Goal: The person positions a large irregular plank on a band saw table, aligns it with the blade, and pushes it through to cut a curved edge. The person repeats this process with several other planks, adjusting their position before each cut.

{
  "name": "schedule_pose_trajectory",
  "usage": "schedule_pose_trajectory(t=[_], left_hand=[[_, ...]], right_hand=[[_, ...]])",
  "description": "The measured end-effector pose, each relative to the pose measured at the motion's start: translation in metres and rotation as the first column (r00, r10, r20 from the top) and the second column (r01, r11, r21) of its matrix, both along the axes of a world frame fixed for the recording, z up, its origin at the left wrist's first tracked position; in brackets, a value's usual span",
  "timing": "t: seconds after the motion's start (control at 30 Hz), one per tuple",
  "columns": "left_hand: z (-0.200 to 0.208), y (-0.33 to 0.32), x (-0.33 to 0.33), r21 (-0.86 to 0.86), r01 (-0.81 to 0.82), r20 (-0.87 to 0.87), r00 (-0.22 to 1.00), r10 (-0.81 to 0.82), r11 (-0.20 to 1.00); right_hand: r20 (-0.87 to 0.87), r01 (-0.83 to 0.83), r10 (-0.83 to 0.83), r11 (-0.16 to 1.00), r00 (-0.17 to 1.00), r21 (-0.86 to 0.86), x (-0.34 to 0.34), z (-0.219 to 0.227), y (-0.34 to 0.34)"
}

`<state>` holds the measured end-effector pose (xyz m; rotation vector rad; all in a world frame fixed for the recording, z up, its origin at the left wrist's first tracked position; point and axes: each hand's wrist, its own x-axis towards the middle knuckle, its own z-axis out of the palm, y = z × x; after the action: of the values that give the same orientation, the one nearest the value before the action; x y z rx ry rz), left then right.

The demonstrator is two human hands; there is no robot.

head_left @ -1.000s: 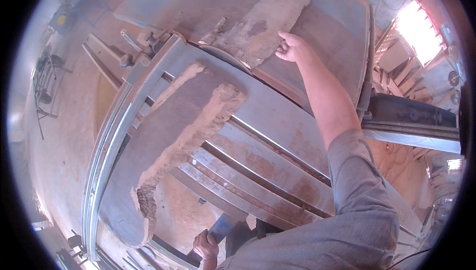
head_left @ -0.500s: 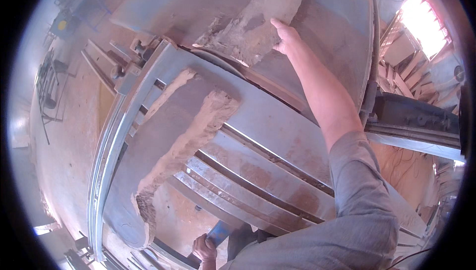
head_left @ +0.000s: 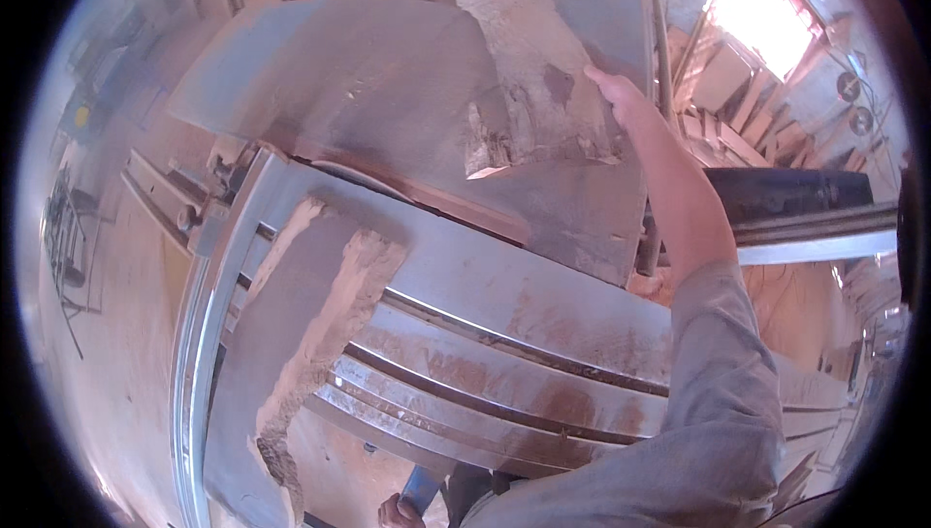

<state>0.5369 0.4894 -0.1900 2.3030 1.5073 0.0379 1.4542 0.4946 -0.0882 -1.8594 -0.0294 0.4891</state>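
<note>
My right arm reaches far over the machine table. My right hand (head_left: 623, 99) is closed on the right edge of a rough wooden slab (head_left: 533, 53), thumb on top, other fingers partly hidden. That slab lies on the far, dusty tabletop (head_left: 388, 72), its broken end toward me. Nearer, at the left, another wooden slab (head_left: 291, 334) with rough, bark-like edges rests across the metal sliding table (head_left: 524, 315). Low in the picture, my left hand (head_left: 400, 512) is curled beside a blue object (head_left: 422, 487); what it grips is too hidden to make out.
A slot with a raised strip (head_left: 417, 203) runs between the two table parts. Metal rails (head_left: 199, 363) edge the left side. A dark beam (head_left: 790, 193) juts out at the right, with stacked offcuts (head_left: 727, 140) behind it. Sawdust covers the metal.
The far slab has turned and shifted rightward, away from the slot, with my right hand on its edge. My view has tilted, so the tables sit lower in the picture.
</note>
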Motion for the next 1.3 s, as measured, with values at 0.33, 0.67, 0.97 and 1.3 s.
schedule_pose_trajectory(t=[0.33,0.67,0.97,1.3], left_hand=[[-0.053,-0.006,-0.035,0.184,0.026,0.080,0.996,-0.041,0.983],[0.006,-0.006,0.006,0.064,-0.071,-0.016,0.997,0.073,0.995],[0.012,-0.004,-0.003,-0.001,0.048,0.047,0.998,-0.048,0.999],[0.047,-0.073,-0.028,-0.063,0.323,0.445,0.856,-0.263,0.944]], right_hand=[[-0.125,0.035,-0.016,0.988,0.992,0.148,-0.146,0.011,-0.113],[-0.247,0.076,-0.057,0.995,0.967,0.066,-0.363,0.009,-0.250],[-0.256,0.156,-0.145,0.988,0.956,0.024,-0.514,0.001,-0.331],[-0.216,0.103,-0.103,0.995,0.971,-0.010,-0.568,-0.045,-0.373]])
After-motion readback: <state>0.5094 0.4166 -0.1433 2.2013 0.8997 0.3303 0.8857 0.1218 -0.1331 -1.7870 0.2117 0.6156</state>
